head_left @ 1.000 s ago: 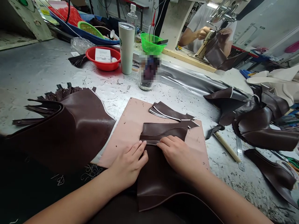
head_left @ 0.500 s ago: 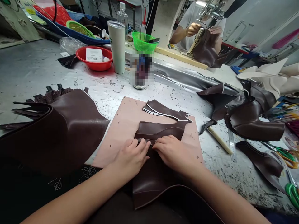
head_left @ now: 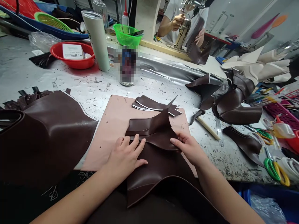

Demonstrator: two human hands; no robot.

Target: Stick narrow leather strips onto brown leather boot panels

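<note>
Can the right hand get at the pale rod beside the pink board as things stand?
Probably yes: the pale rod lies near the right hand, with nothing standing between them. But that hand grips a brown leather piece, so it would likely need to let go first.

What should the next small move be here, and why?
Probably the right hand should lower the raised right end of the smooth dark-brown leather-like piece: that end curls up off the flat pale-pink board, while the left hand's fingertips rest by the seam.
</note>
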